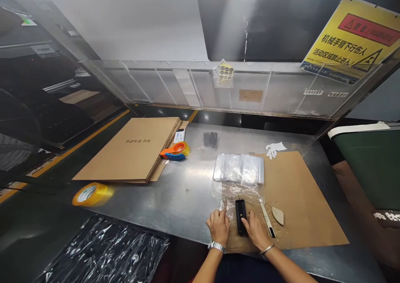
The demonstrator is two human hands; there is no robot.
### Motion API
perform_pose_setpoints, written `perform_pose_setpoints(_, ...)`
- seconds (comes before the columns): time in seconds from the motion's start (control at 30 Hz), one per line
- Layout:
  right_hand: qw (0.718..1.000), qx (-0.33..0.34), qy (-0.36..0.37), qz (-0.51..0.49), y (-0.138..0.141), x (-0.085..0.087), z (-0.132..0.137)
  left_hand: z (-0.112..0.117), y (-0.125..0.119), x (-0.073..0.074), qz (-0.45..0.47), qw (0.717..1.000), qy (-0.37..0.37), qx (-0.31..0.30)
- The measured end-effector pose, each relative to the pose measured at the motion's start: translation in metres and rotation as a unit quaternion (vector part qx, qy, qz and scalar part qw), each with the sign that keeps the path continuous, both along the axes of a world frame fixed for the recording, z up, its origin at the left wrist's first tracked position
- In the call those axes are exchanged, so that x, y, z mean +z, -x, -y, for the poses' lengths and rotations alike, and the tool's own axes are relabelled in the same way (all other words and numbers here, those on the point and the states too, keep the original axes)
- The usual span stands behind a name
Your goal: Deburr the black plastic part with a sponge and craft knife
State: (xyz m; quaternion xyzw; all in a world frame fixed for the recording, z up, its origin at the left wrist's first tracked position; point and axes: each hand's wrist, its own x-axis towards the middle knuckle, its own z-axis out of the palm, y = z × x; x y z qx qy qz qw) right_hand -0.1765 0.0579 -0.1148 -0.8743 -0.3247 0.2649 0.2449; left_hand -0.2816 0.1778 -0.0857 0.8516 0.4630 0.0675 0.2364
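Observation:
A long black plastic piece with a hollowed face point(241, 217) lies lengthwise on brown cardboard, over or inside a thin clear plastic bag point(231, 208); which of the two I cannot tell. My left hand point(218, 228), wearing a metal watch, rests left of the piece with curled fingers closed at the bag's edge. At the piece's right side is my right hand point(256, 232), fingers apart, one fingertip touching its edge. A white-handled knife-like tool point(267, 219) and a beige, rounded wedge point(278, 216) lie right of that hand.
Clear bags point(239, 169) are stacked beyond my hands on the cardboard sheet point(300, 204). A white glove point(275, 150) lies behind. Leftward are flat cartons point(131, 150), an orange-and-blue tape dispenser point(175, 151) and a yellow tape roll point(90, 194). A clear panel point(150, 83) borders the table's back.

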Motion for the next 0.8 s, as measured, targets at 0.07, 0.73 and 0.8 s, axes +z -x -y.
perform_pose_setpoints(0.07, 0.999, -0.007, 0.041, -0.008, 0.002, -0.008, 0.004, 0.000, 0.004, -0.006, -0.019, 1.000, -0.005, 0.003)
perform_pose_setpoints(0.73, 0.974, 0.087, -0.040, -0.207, -0.010, 0.012, 0.067, 0.007, -0.010, -0.031, 0.024, 0.979, 0.117, -0.164)
perform_pose_setpoints(0.8, 0.980, 0.042, -0.030, -0.192, -0.017, 0.021, 0.072, 0.014, -0.013, -0.024, 0.049, 0.977, 0.112, -0.174)
